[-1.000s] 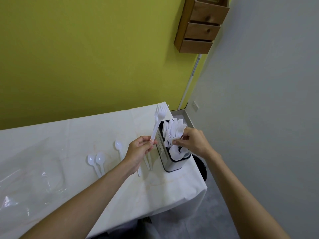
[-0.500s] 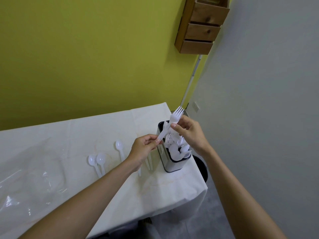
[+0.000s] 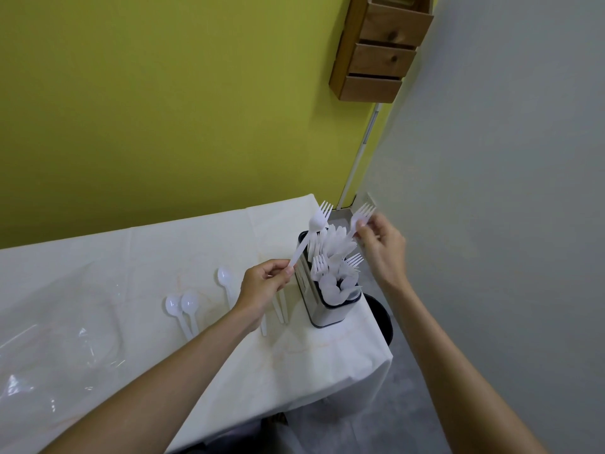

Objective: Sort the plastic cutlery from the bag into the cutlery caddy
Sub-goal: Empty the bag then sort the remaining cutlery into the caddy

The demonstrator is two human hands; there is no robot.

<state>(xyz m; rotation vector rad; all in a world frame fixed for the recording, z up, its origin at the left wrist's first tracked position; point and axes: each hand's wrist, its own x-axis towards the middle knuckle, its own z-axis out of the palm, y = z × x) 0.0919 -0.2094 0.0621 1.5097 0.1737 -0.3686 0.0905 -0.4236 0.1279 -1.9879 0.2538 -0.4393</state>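
One clear bag (image 3: 49, 348) lies crumpled at far L of the tabletop (image 3: 131, 253), which has a white cloth over it. Right of the bag, two white spoons (image 3: 190, 303) lie side by side, bowls away from the person, nearly touching; a third spoon (image 3: 225, 278) lies a bit further R, apart from them, its handle running under the L hand (image 3: 265, 283). L hand fingers (image 3: 288, 271) are pressed together w/ the thumb, pinching the handle end of fork no. 1 (image 3: 316, 222); the fork slants up and R, tines topmost, over the far L corner of the caddy (image 3: 322, 317). Just below that hand, a few loose white handles (image 3: 282, 311) lie on the cloth, close beside the caddy; can't tell what type they are. The caddy stands upright near the tabletop's R edge, metal w/ a dark rim: spoon bowls fill the near section, forks stand tines-up in the middle, flat white pcs, prob. knives, at the far end. Above and R of the caddy, fork no. 2 (image 3: 361, 215) is held tines up by the R hand (image 3: 383, 247), thumb and fingertips pinching it just under the head, the other fingers loosely curled. Top R, a wooden drawer unit (image 3: 383, 50) hangs on the yellow-green wall (image 3: 163, 109) at the corner w/ a grey wall (image 3: 507, 158).
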